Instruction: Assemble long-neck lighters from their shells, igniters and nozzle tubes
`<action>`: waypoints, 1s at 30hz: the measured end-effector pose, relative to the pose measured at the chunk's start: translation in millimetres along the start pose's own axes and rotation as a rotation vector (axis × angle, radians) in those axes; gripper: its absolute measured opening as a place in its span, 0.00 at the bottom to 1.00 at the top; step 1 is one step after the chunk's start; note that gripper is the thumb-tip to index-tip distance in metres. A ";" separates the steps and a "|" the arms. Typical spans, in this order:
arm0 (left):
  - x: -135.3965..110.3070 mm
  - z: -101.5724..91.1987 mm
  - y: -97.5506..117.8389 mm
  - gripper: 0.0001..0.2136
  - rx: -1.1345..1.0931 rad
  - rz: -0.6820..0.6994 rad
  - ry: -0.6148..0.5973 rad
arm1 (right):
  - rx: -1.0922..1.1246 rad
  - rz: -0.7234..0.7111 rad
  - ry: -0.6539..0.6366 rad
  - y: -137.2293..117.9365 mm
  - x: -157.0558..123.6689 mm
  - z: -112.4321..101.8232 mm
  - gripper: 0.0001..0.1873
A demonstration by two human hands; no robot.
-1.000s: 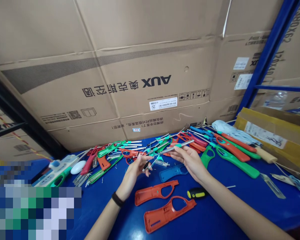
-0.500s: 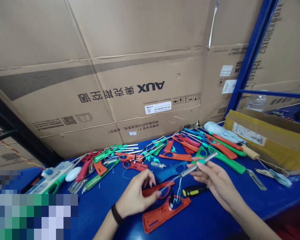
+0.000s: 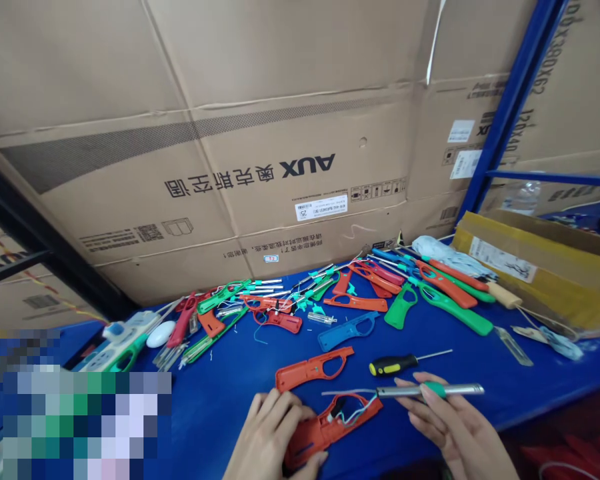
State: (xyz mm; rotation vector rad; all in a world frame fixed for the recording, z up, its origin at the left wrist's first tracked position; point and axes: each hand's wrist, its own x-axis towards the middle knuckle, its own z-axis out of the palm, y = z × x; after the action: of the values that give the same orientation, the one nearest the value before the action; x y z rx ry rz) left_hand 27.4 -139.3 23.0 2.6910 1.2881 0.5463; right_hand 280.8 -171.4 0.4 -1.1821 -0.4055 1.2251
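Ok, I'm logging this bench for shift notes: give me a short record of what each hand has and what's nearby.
Left hand: grips red-orange plastic lighter-handle shell
Right hand: holds silver metal tube with green band
Wiring: thin blue and white wires inside shell
Nearby: black-and-yellow screwdriver, orange plastic shell
Surface: blue workbench

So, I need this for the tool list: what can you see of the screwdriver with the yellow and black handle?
The screwdriver has a chunky handle, black with yellow panels, that looks like moulded plastic, and a long thin metal shaft pointing right; the tip is too small to make out. It lies on the blue bench top, apart from the orange plastic shell to its left. Neither the left hand nor the right hand touches it.
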 end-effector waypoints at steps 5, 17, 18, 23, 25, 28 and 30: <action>-11.4 6.8 2.3 0.12 -0.005 -0.018 0.058 | -0.026 0.022 -0.017 8.7 -13.0 4.3 0.28; -11.9 5.3 8.9 0.11 -0.049 -0.061 0.080 | 0.047 0.063 0.003 2.0 -13.7 11.1 0.27; -12.1 5.4 9.2 0.11 -0.051 -0.065 0.083 | 0.037 0.061 0.002 1.7 -14.1 12.2 0.27; -12.0 6.4 9.8 0.11 -0.051 -0.063 0.109 | -0.004 0.013 0.001 2.8 -15.0 14.8 0.27; -12.0 6.6 10.0 0.11 -0.044 -0.066 0.118 | 0.014 0.002 0.003 4.2 -14.6 14.1 0.28; -12.3 6.8 10.1 0.11 -0.038 -0.071 0.113 | 0.027 0.010 0.013 5.0 -14.2 13.2 0.31; -12.5 6.9 10.1 0.11 -0.036 -0.071 0.111 | 0.035 0.020 0.013 4.4 -14.1 13.6 0.31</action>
State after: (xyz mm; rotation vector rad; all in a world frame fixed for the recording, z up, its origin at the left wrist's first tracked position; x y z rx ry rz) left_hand 30.1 -155.0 15.7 2.6076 1.3804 0.7121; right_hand 262.9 -177.8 6.7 -1.1658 -0.3614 1.2369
